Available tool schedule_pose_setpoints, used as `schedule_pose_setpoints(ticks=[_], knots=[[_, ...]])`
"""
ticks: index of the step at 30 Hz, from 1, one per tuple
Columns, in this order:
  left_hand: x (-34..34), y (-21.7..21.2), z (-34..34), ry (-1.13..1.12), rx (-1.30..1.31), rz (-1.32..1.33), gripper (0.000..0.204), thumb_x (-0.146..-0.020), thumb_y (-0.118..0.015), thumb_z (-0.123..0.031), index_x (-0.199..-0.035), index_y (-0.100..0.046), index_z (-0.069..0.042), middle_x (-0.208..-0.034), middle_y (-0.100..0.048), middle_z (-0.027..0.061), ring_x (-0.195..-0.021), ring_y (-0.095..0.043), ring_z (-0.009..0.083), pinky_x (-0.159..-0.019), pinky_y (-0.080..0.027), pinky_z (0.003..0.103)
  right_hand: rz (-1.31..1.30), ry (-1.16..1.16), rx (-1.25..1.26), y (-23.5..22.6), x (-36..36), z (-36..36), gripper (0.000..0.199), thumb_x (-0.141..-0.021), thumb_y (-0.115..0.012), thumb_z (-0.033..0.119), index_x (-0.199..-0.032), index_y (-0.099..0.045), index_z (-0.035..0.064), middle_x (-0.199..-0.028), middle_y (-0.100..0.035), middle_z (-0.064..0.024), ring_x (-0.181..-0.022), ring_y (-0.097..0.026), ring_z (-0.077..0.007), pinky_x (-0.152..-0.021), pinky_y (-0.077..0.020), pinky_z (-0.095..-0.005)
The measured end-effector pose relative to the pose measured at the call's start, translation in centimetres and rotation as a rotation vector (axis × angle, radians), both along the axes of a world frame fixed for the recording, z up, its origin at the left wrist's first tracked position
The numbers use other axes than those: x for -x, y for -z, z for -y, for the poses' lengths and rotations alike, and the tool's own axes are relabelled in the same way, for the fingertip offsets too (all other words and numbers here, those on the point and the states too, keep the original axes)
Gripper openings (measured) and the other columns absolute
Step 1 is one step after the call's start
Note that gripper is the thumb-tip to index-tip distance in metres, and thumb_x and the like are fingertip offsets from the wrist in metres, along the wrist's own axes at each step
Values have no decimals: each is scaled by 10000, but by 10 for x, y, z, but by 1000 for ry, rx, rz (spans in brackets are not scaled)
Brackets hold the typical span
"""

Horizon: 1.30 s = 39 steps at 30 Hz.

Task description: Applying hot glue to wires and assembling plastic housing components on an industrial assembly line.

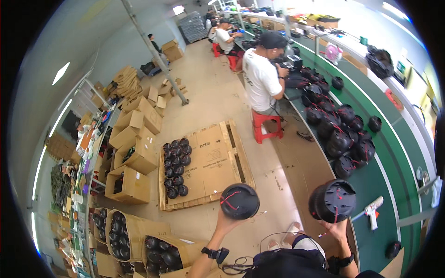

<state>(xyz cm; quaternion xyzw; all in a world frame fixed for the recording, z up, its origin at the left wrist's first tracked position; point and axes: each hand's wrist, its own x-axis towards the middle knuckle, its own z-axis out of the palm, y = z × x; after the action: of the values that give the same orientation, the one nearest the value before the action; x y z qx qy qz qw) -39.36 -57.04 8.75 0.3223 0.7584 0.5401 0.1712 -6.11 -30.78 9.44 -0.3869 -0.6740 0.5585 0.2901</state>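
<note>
My left hand point(228, 223) is closed around a black round housing point(240, 202), its flat face turned up with a thin red wire across it. A larger-looking black housing point(334, 200) rests in my right hand point(337, 230), whose fingers grip it from below. Red wire runs down the face of this one too, and a small connector dangles near the fingers. Both housings are held up apart from each other, the left one over the floor, the right one beside the green bench point(371, 185). A white glue gun point(372, 212) lies on the bench right of my right hand.
Many black housings point(340, 141) crowd the bench ahead. Several more stand in rows on a cardboard-topped pallet point(208, 167). Open cartons point(127, 185) line the left side, some filled with housings. A person point(262, 76) sits on a red stool point(266, 127) at the bench.
</note>
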Motion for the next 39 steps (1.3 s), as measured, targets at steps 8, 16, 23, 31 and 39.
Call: schedule_pose_setpoints(ticks=[8,16,23,31,39], knots=[[113,61,69,-474,32,59,973,-545,-978,-165,-1345,-451,3,-1316,-583,152,-1185,-593,247,-1011,-508,398,98,-556,-87,51,288,-31,667,-651,-924,166,-1229,-631,4,-1271,-652,-120,-1154,-626,-228,-1019,-479,-378],[195,168,139,-844,172,83,876,-622,-926,-137,-1364,-469,-43,-1316,-589,137,-1184,-593,238,-1012,-495,387,63,-1032,-258,127,553,-11,850,-587,-948,236,-1307,-548,29,-1319,-599,-138,-1196,-581,-270,-1035,-457,-401],[273,261,154,-1131,43,211,990,-592,-930,-98,-1424,-396,-55,-1316,-573,138,-1207,-568,228,-1057,-460,382,252,-1055,61,272,723,33,672,-713,-866,244,-1306,-603,70,-1365,-591,-134,-1283,-520,-278,-1121,-357,-420],[429,449,173,-1200,-137,332,1119,-580,-931,-73,-1474,-258,-39,-1365,-496,150,-1264,-496,256,-1101,-382,387,306,-1174,-154,377,858,119,567,-835,-804,339,-1320,-606,124,-1355,-604,-67,-1263,-532,-230,-1118,-380,-394],[592,616,123,-1311,-137,357,921,-662,-854,-67,-1436,-360,6,-1340,-525,202,-1260,-512,315,-1078,-393,418,184,-1022,74,472,971,120,558,-778,-863,199,-1260,-628,42,-1276,-645,-95,-1178,-589,-229,-1033,-446,-376]])
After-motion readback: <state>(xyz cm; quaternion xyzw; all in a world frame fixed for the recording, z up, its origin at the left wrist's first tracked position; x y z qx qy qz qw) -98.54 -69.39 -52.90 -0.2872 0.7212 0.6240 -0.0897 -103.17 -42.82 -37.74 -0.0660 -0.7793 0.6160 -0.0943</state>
